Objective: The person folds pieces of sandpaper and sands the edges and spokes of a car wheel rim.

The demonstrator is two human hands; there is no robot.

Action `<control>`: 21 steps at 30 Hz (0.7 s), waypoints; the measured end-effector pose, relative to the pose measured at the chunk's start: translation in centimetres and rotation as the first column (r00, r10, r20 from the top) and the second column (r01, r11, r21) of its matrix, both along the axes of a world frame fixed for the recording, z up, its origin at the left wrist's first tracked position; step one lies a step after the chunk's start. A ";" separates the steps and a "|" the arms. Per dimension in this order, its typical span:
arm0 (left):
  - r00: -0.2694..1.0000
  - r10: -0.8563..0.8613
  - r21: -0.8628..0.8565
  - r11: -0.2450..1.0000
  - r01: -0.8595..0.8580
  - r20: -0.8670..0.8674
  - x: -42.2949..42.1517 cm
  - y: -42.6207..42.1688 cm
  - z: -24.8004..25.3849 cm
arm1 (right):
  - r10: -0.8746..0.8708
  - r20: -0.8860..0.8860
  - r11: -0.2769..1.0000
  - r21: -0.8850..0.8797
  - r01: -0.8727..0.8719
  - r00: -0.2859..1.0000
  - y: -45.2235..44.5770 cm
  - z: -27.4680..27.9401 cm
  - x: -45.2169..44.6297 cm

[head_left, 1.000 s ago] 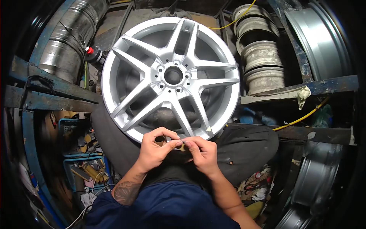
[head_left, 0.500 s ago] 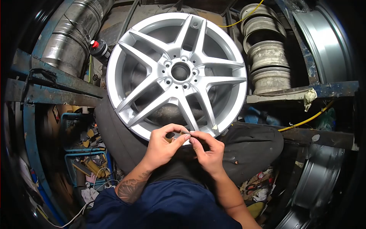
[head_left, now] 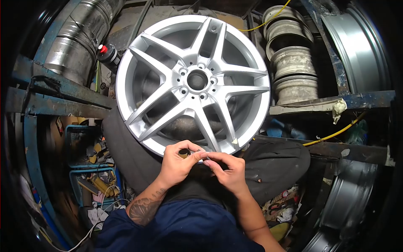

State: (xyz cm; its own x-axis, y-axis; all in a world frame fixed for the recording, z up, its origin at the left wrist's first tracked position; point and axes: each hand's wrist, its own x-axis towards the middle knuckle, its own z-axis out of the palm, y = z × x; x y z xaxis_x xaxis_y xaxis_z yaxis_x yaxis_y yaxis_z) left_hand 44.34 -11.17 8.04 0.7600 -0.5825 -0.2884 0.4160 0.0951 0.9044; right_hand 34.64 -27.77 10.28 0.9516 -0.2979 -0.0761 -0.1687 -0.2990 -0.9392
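A silver multi-spoke alloy wheel rim [head_left: 191, 101] lies face up before me, its near edge just beyond my hands. My left hand [head_left: 180, 166] is closed with thumb and fingertips around a small curled piece of sandpaper [head_left: 183, 153], brown on its visible inside. Fingertips of my right hand [head_left: 227, 170] pinch at its other end and meet the left ones. Most of the piece is hidden by the fingers. A small pale scrap [head_left: 235, 141] sticks to the rim's lower right edge.
Blue baskets [head_left: 84, 168] of used abrasive scraps stand at left below a blue metal frame [head_left: 63, 90]. A bottle with a red cap [head_left: 108, 54] is beside the rim. Stacked wheels [head_left: 294, 63] and a yellow hose [head_left: 336, 133] are at right.
My hands have shifted slightly, and the brown curl shows more plainly in my left hand. The right fingertips have moved a little down and left. The rim appears slightly lower and further left.
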 end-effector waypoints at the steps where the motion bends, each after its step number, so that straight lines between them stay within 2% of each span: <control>1: 1.000 -0.010 0.002 1.000 0.010 -0.001 -0.1 0.2 0.0 | 0.017 -0.035 0.998 0.069 -0.015 0.999 -0.1 0.2 0.0; 4: 0.999 -0.031 0.003 1.000 0.031 0.014 0.0 0.4 0.0 | 0.002 -0.020 0.996 0.088 0.000 1.000 -0.1 -0.4 -0.1; 8: 0.996 -0.042 -0.019 0.999 0.044 0.075 -0.4 0.4 -0.2 | -0.021 -0.112 0.989 0.144 0.037 0.994 -0.3 -0.8 0.0; 9: 0.997 -0.051 -0.017 0.998 0.052 0.065 -0.4 0.4 -0.2 | -0.001 -0.057 0.994 0.107 0.007 0.998 -0.4 -0.4 0.2; 12: 0.951 -0.080 0.041 0.997 0.072 0.297 0.3 0.3 0.2 | 0.007 -0.030 0.996 0.088 -0.004 1.000 -0.8 -1.0 -0.1; 13: 0.938 -0.059 -0.009 0.998 0.066 0.341 0.5 0.1 -0.2 | 0.038 -0.014 0.997 0.066 -0.037 0.999 -1.1 -1.3 -0.4; 16: 0.963 -0.081 -0.109 0.988 0.113 0.258 0.8 0.0 -0.5 | 0.014 -0.028 0.939 0.344 -0.004 1.000 -1.2 -0.9 -0.9; 19: 0.972 -0.068 -0.169 0.980 0.107 0.224 -0.4 -0.5 -1.4 | -0.045 -0.091 0.875 0.476 0.083 0.995 -1.3 -1.3 -1.3; 21: 0.990 -0.094 -0.065 0.993 0.101 0.106 -1.1 -0.4 -0.3 | -0.047 -0.034 0.931 0.360 0.056 0.998 -1.8 -1.0 -1.3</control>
State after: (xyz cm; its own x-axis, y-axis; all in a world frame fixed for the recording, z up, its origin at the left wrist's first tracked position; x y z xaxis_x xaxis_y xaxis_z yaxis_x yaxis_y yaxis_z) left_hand 43.27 -11.54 7.74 0.7220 -0.6713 -0.1676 0.3313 0.1227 0.9355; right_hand 33.30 -29.52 9.25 0.9321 -0.2946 -0.2107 -0.1991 0.0692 -0.9775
